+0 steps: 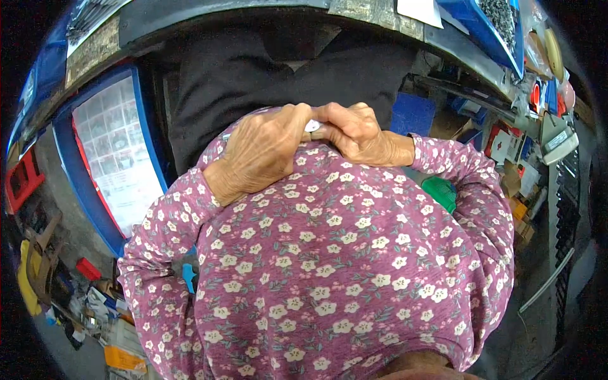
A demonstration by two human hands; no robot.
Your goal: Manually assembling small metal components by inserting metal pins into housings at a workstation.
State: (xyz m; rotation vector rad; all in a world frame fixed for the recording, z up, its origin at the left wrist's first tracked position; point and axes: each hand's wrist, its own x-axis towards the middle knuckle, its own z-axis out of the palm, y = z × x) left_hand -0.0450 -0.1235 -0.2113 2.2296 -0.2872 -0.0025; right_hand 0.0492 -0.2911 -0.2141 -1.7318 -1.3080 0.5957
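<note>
My left hand (261, 149) and my right hand (361, 134) meet in front of my belly, close to the hem of my purple flowered shirt (329, 253). Both are closed, with the fingers curled and the knuckles up. Between the fingertips shows a small white piece (312, 125); most of it is hidden, so its kind cannot be told. Just below it, a beige edge runs between the fingers. Dark trousers (234, 76) cover my lap beyond the hands.
A bench edge (209, 24) curves across the far side. On it, at the far right, a blue bin (465, 22) holds small grey parts. A blue-framed holder with a printed picture sheet (117, 145) stands at the left. Boxes and clutter (516, 145) line the right.
</note>
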